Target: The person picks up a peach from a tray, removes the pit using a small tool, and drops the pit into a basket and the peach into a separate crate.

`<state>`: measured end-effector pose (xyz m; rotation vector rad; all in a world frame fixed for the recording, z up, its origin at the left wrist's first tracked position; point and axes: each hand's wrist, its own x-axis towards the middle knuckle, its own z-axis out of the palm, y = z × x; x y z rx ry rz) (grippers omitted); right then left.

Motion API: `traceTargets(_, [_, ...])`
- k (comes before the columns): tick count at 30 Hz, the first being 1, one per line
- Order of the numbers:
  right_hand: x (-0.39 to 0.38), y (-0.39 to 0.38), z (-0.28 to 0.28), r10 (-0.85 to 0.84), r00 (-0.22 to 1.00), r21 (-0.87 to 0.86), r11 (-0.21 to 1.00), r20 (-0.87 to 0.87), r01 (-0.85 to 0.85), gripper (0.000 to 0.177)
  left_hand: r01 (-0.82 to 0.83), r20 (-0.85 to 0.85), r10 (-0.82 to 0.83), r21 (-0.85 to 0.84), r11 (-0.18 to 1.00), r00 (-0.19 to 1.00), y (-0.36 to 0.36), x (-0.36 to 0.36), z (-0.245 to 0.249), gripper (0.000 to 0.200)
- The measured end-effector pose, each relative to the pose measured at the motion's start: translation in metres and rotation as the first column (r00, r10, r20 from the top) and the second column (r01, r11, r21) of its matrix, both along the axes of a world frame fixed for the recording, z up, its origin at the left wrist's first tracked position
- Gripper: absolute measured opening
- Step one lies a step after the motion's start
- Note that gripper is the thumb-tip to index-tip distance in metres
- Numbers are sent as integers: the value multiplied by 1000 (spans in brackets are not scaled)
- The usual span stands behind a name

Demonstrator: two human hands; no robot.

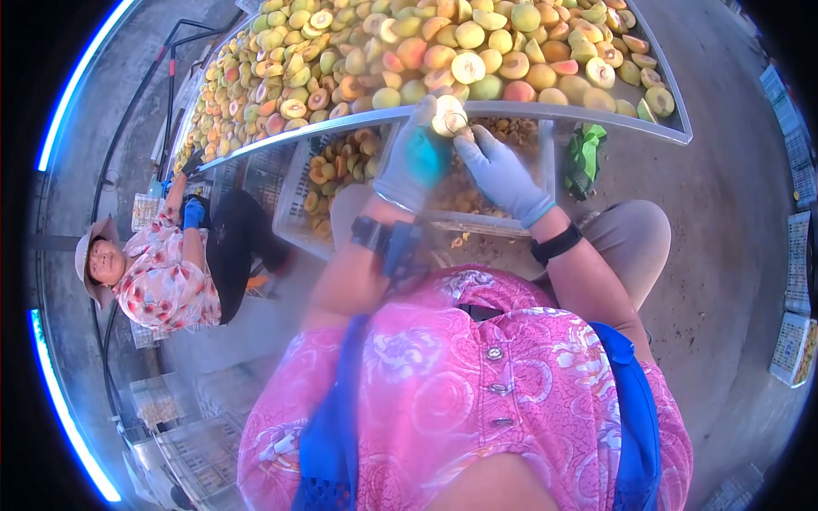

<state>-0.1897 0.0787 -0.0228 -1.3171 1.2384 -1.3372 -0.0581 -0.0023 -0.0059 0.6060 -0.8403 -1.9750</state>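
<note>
My left hand [415, 162], in a pale glove with a teal patch on its back, is closed round a pale-fleshed peach half [449, 116] at the near rim of the tray [511, 109]. The cut face points up towards me. My right hand [504, 174], in a light grey glove, has its fingers bent together against the lower right side of that half. Whether a small tool sits in those fingers is too blurred to tell. Yellow, green and reddish peaches [469, 35], many of them cut in half, are heaped in the tray just beyond both hands.
Below the rim stands a crate [294, 200] with more fruit halves. A green bag [584, 160] hangs right of it. Another person [175, 277] in blue gloves sits at the tray's left end. Crates [794, 349] line the right side.
</note>
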Motion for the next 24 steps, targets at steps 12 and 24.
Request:
traceTargets(12, [4, 0, -6, 5, 981, -84, 996, -194, -22, 37, -15, 77, 16, -18, 1000, 997, 7, -1, -1, 50])
traceTargets(24, [7, 10, -17, 98, 889, 31, 995, -446, -94, 41, 268, 569, -217, -6, 963, 794, -5, 19, 15, 51])
